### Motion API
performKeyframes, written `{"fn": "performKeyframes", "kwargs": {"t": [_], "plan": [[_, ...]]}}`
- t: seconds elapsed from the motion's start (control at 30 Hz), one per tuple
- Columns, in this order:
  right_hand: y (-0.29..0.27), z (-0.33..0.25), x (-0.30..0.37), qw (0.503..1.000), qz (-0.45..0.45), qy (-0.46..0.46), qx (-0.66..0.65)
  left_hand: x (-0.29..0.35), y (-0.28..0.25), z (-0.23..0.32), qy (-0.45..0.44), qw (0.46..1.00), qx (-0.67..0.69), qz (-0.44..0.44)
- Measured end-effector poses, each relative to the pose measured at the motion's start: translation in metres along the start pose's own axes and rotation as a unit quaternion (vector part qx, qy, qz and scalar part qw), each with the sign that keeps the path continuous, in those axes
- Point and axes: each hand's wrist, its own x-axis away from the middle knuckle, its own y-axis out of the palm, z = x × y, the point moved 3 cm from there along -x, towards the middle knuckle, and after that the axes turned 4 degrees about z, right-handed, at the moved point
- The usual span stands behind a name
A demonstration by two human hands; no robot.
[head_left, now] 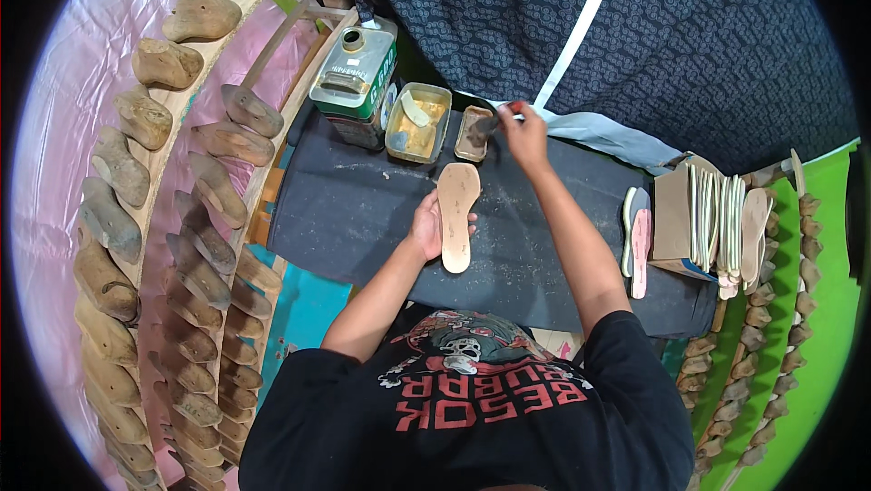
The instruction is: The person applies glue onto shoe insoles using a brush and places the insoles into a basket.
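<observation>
My left hand [424, 230] is closed around a tan shoe insole [458, 210], held over the dark table with its broad end pointing away from me. The fingers pass beneath it, and some tips show at its right edge. In my right hand [526, 139] is a tool with a red handle and a flat grey end [485, 128]. Whether it is a brush or a spatula, I cannot tell. Its grey end is at a small rectangular container [465, 148] with brown stuff in it. Left of that stands a clear plastic tub [394, 148] holding something yellowish and a pale curved piece.
A metal can [354, 83] stands at the table's far left. At the right, a cardboard box [670, 219] sits beside upright insoles [726, 228]; loose sole pieces [641, 250] lie nearby. Racks of wooden shoe lasts [204, 14] flank the table. Patterned dark cloth [689, 46] hangs behind.
</observation>
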Motion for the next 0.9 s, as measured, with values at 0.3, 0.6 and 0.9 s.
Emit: {"fn": "performKeyframes", "kwargs": {"t": [0.3, 0.6, 0.9], "plan": [[-0.078, -0.006, 0.068, 0.942, 0.001, 0.162, -0.295, 0.013, 0.011, -0.029, 0.000, 0.995, -0.064, -0.081], [-0.123, -0.079, 0.104, 0.974, -0.057, -0.207, 0.068, 0.008, 0.048, -0.055, -0.005, 0.983, -0.141, -0.118], [-0.147, -0.076, 0.132, 0.984, -0.140, -0.103, 0.027, 0.012, 0.059, -0.091, -0.031, 0.990, -0.124, -0.066]]}}
